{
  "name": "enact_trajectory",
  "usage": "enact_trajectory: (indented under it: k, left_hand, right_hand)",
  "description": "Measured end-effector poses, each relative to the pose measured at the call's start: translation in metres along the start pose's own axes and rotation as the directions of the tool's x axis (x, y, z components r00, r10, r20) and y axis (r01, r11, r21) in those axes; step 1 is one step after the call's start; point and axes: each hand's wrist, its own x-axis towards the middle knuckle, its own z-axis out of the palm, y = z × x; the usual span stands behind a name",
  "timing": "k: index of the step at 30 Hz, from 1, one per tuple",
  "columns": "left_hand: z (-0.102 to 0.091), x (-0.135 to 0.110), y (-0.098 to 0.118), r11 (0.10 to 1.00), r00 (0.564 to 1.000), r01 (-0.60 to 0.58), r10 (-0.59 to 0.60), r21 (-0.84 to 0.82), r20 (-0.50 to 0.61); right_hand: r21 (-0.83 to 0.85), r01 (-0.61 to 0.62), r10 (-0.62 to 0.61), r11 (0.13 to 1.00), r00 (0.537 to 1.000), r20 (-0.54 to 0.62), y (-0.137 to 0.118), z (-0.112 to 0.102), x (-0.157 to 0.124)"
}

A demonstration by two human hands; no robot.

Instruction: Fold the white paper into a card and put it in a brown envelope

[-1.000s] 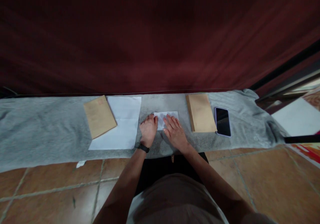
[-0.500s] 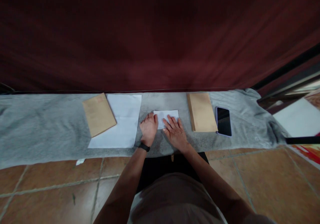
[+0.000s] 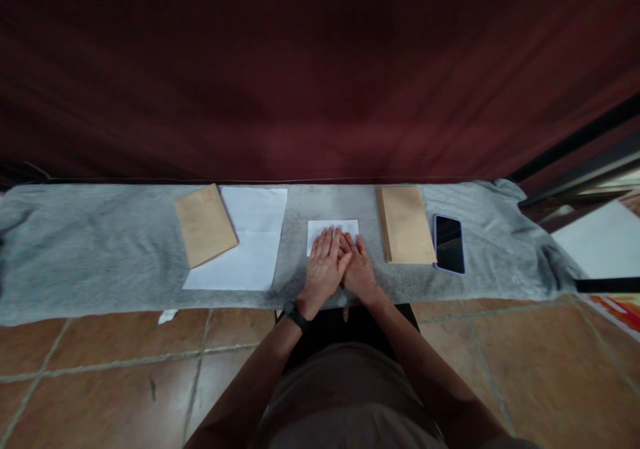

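A small folded piece of white paper (image 3: 315, 229) lies on the grey cloth in front of me. My left hand (image 3: 323, 265) rests flat on its lower part, fingers stretched out and pointing away from me. Close against it, my right hand (image 3: 357, 269) also lies flat on the paper's right side, partly covered by the left hand's fingers. Both palms face down. The paper's near edge is hidden under the hands.
Left of the hands, a brown envelope (image 3: 206, 225) overlaps larger white sheets (image 3: 255, 242). To the right are a stack of brown envelopes (image 3: 406, 225) and a phone (image 3: 449, 243). The grey cloth (image 3: 110, 249) covers a narrow surface below a dark red curtain (image 3: 320, 102).
My left hand has moved right, from the paper's left edge onto its middle, against my right hand. Its fingers have straightened. The right hand stays on the paper.
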Motion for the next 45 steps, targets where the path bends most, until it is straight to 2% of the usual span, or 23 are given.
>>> enact_trajectory:
  k: [4,8,12,19,25,27,31,34,38,40,42,44,45]
  left_hand:
    - [0.014,-0.012,-0.004,0.999,0.999,0.036,-0.036,0.007,0.015]
    - [0.016,-0.015,-0.014,0.995,0.998,0.059,-0.06,0.082,0.007]
    - [0.018,-0.017,-0.017,0.991,0.998,0.07,-0.07,0.111,-0.001]
    - [0.024,-0.023,-0.025,0.979,0.985,0.167,-0.161,0.115,-0.059]
    - [0.021,-0.024,-0.022,0.973,0.98,0.191,-0.182,0.126,-0.077]
    - [0.02,-0.023,-0.021,0.973,0.981,0.189,-0.181,0.131,-0.072]
    - [0.019,-0.023,-0.02,0.975,0.983,0.181,-0.175,0.131,-0.05]
    - [0.018,-0.023,-0.022,0.977,0.983,0.179,-0.173,0.118,-0.053]
    - [0.014,-0.022,-0.02,0.981,0.982,0.174,-0.167,0.081,-0.087]
    - [0.011,-0.02,-0.014,0.994,0.992,0.101,-0.097,0.05,-0.084]
    - [0.009,-0.015,-0.005,0.997,0.997,-0.08,0.079,-0.001,-0.015]
    - [0.009,-0.007,0.005,0.964,0.961,-0.257,0.262,-0.068,0.085]
    - [0.01,-0.002,0.008,0.947,0.94,-0.305,0.316,-0.097,0.127]
  right_hand:
    - [-0.014,0.002,-0.002,1.0,1.0,-0.004,0.002,0.0,0.0]
    - [-0.014,-0.02,0.019,1.0,0.999,-0.041,0.0,0.001,0.001]
    - [-0.01,-0.095,0.094,0.995,0.991,-0.091,0.002,0.004,-0.001]
    - [-0.014,-0.222,0.216,0.975,0.96,-0.178,0.014,0.005,-0.008]
    - [-0.008,-0.304,0.295,0.953,0.931,-0.215,0.015,0.004,-0.013]
    - [-0.005,-0.283,0.275,0.959,0.935,-0.226,0.011,0.002,-0.02]
    - [-0.008,-0.077,0.075,0.997,0.985,-0.154,-0.002,0.0,-0.043]
    - [-0.02,-0.099,0.095,0.995,0.983,-0.157,-0.008,-0.001,-0.057]
    - [-0.026,-0.14,0.134,0.99,0.976,-0.174,-0.009,-0.004,-0.06]
    - [-0.023,-0.143,0.137,0.99,0.976,-0.167,-0.008,-0.005,-0.059]
    - [-0.029,-0.144,0.138,0.989,0.979,-0.151,-0.008,-0.004,-0.058]
    - [-0.048,-0.142,0.135,0.989,0.983,-0.128,-0.008,-0.002,-0.058]
    - [-0.061,-0.141,0.133,0.988,0.984,-0.116,-0.008,-0.001,-0.059]
